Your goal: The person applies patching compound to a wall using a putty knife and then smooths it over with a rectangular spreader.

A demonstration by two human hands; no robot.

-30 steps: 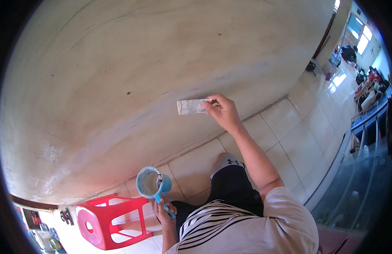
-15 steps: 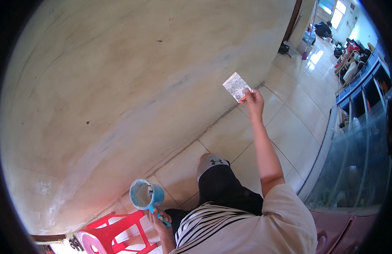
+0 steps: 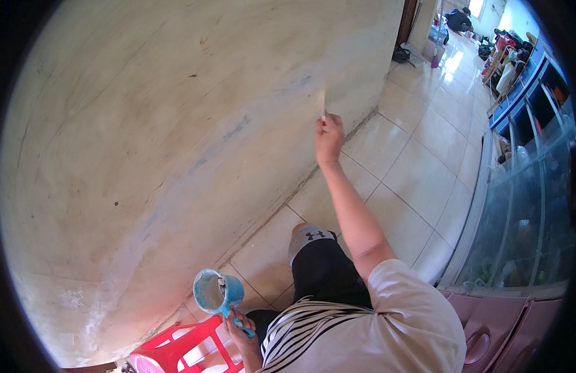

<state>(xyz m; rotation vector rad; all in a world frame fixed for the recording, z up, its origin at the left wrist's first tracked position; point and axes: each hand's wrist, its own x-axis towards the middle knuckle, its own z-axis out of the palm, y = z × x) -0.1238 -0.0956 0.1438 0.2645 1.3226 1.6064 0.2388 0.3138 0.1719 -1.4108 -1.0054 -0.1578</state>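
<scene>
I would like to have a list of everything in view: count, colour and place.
Painted wall: one, beige, left and top
Smeared band: one, pale bluish, diagonally across wall
Round plastic mug holding pale paste: one, blue, lower left of centre
Thin flat spreader: one, pale, upper centre near wall
Plastic stool: one, red, lower left
Glossy square tiles: many, cream, centre to upper right
Glass cabinet: one, bluish, right
Smooth panels: at least two, pink, lower right
Jumbled belongings: uncountable, mixed colours, upper right
Another person: one, dark clothed, far upper right
Striped shirt: one, white and black, bottom centre
Shorts: one, black, below centre
Left hand: one, bare, holding mug
Right hand: one, bare, holding spreader
</scene>
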